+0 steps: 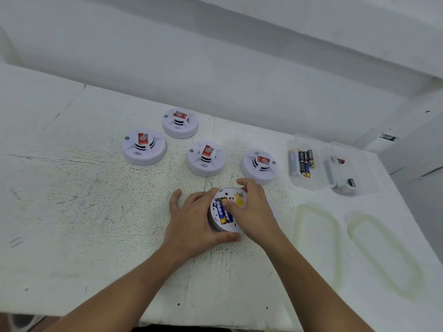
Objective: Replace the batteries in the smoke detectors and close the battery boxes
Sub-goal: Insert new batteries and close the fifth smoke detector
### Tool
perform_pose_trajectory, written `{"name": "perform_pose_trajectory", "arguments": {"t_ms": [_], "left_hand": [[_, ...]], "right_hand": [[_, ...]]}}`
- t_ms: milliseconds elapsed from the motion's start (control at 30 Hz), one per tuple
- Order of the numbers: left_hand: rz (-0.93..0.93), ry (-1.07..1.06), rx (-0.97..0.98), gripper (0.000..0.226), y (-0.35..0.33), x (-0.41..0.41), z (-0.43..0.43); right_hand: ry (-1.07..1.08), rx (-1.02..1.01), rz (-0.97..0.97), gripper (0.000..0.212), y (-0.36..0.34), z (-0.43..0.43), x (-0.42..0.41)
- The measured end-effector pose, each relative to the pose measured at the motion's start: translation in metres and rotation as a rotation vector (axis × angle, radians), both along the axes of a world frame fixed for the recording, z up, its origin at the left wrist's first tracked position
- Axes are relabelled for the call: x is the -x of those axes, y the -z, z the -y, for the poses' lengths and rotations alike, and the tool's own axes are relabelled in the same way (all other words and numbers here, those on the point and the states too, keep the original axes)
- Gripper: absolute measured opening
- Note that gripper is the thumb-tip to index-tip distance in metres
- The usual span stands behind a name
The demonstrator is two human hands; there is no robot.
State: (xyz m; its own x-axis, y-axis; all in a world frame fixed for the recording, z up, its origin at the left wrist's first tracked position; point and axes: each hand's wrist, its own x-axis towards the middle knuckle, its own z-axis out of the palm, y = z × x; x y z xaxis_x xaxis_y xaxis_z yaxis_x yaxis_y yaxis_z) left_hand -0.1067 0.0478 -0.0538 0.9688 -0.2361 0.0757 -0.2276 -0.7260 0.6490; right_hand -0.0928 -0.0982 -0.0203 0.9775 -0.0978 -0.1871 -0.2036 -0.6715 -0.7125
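Near 6 o'clock on the desk [96, 212], my left hand [194, 219] grips the upturned smoke detector [217, 226]. My right hand [254, 207] hooks its far rim, thumb on the blue batteries [222, 213]. If that thumb slips, I reckon a cell could spring out and roll away.

Smooth white plastic smoke detectors [143, 147] sit on a matt, scuffed white table [72, 212] beside clear glossy plastic boxes [309, 161].
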Motion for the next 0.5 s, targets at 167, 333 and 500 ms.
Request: {"name": "perform_pose_trajectory", "arguments": {"t_ms": [167,333,500], "left_hand": [[0.004,0.002,-0.006,0.105,0.002,-0.001,0.000],[0.005,0.002,-0.006,0.106,0.002,-0.001,0.000],[-0.014,0.003,-0.007,0.109,0.001,0.000,-0.002]], "right_hand": [[-0.003,0.014,-0.016,0.045,0.002,0.000,0.000],[-0.016,-0.002,-0.005,0.048,0.004,0.002,0.002],[-0.125,0.021,0.000,0.049,-0.010,0.014,0.004]]}}
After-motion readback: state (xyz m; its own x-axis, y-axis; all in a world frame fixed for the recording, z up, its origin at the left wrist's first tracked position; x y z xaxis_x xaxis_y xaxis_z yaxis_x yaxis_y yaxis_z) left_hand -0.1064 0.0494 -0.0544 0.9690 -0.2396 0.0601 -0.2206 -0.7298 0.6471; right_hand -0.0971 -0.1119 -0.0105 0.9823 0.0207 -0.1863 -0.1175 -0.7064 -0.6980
